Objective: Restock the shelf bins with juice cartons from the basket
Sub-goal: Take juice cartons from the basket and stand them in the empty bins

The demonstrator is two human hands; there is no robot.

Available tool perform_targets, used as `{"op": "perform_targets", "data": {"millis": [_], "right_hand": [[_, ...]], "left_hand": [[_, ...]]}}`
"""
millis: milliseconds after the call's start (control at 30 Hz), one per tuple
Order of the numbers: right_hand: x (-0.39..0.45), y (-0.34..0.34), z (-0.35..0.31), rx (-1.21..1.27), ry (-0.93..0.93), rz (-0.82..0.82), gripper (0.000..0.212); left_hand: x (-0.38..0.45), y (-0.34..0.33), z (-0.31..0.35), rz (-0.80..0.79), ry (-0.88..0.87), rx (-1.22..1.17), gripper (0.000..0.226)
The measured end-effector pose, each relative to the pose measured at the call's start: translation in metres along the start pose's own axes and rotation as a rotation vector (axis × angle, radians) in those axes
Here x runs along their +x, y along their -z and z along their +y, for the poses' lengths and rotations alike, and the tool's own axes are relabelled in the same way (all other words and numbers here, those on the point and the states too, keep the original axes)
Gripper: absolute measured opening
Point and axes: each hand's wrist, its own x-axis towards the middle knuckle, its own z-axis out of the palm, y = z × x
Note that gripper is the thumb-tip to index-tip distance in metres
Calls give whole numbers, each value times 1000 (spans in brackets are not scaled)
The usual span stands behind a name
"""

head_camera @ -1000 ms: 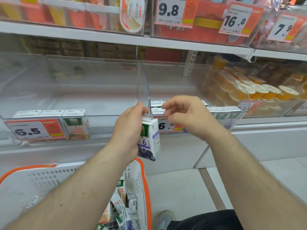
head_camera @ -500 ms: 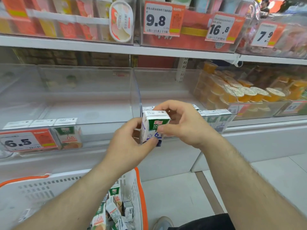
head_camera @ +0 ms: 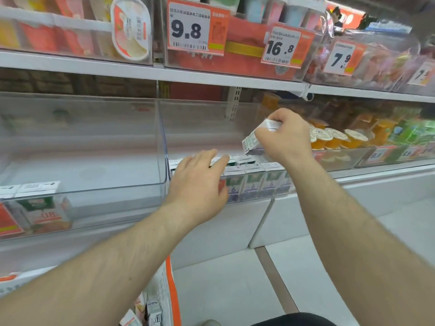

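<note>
Right hand pinches a juice carton between curled fingers and thumb, tilted, above the middle clear bin near its right end. Left hand, fingers straight and slightly spread, rests on the tops of the carton row standing along the bin's front edge. The left bin holds cartons at its front left corner. The orange-rimmed basket with further cartons sits below, at the lower frame edge.
</note>
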Motion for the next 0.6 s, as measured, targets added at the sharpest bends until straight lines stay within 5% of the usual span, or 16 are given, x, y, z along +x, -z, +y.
{"op": "perform_targets", "data": {"millis": [200, 367, 600], "right_hand": [[33, -23, 45, -159, -10, -130, 38], [50, -26, 54, -216, 19, -187, 40], [55, -35, 62, -260, -79, -645, 21]], "left_hand": [[49, -13, 0, -280, 18, 205, 82], [78, -26, 9, -477, 46, 129, 98], [83, -23, 13, -545, 76, 57, 88]]}}
